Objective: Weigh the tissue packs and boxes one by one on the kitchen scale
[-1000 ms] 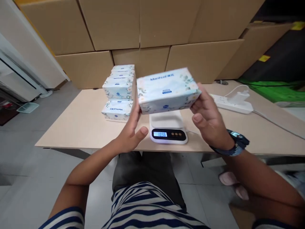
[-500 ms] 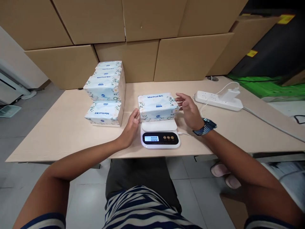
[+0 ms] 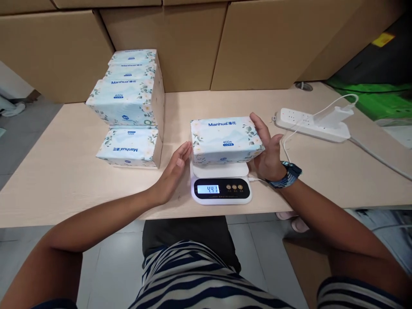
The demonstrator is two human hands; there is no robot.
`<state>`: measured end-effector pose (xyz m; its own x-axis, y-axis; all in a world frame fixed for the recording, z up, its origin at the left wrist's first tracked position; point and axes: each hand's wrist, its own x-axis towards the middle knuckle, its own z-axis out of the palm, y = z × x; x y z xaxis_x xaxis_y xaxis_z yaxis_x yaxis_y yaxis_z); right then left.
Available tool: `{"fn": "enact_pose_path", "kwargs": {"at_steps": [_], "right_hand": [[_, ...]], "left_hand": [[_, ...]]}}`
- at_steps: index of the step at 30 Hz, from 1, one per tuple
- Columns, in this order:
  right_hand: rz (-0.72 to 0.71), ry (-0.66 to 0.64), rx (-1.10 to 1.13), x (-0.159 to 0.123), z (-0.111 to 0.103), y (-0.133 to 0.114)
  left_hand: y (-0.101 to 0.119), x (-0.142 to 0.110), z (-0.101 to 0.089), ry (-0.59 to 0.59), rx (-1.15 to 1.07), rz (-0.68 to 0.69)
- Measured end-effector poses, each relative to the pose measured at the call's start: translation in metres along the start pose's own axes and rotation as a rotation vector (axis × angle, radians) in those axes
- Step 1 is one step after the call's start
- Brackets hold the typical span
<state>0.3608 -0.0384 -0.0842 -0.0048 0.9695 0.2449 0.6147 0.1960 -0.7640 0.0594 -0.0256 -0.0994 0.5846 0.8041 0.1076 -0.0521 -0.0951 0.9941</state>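
Observation:
A light-blue, flower-printed tissue pack [image 3: 227, 135] lies on the white platform of a digital kitchen scale [image 3: 222, 193]. Its lit display has digits that look like 441; a decimal point is hard to make out. My left hand [image 3: 170, 174] is at the pack's left end, fingers stretched out with the tips at its edge. Against the right end rests my right hand [image 3: 268, 150], open, its fingers extended along the side and the thumb apart. The pack hides part of the right hand's fingers and the back of the scale.
Several matching tissue packs [image 3: 124, 101] stand in a row at the left. A white power strip [image 3: 312, 124] with a plugged-in charger and cables lies at the right. Cardboard boxes [image 3: 257, 47] line the back of the table, and a green item [image 3: 370, 101] sits at far right.
The scale's display went from 0.00 to digits resembling 441. My right hand has come up against the pack's right end, its fingers stretched further. The view has shifted closer to the table.

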Motion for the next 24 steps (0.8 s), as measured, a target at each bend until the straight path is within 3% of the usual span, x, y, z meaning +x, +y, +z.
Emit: {"fn": "enact_pose_path", "kwargs": {"at_steps": [6, 12, 14, 19, 24], "right_hand": [[-0.030, 0.028, -0.077, -0.006, 0.001, 0.006], [-0.079, 0.113, 0.530, -0.002, 0.004, 0.023], [-0.065, 0.146, 0.623, 0.000, 0.003, 0.025], [-0.043, 0.196, 0.609, -0.001, 0.001, 0.023], [-0.024, 0.168, 0.611, -0.001, 0.002, 0.024]], "left_hand": [[0.007, 0.000, 0.003, 0.013, -0.057, -0.023], [0.008, 0.000, 0.004, -0.032, -0.070, -0.013], [0.006, 0.000, 0.004, -0.039, -0.060, 0.009], [-0.004, 0.001, 0.001, -0.026, -0.051, 0.026], [-0.009, 0.001, 0.001, -0.013, -0.018, 0.053]]}}
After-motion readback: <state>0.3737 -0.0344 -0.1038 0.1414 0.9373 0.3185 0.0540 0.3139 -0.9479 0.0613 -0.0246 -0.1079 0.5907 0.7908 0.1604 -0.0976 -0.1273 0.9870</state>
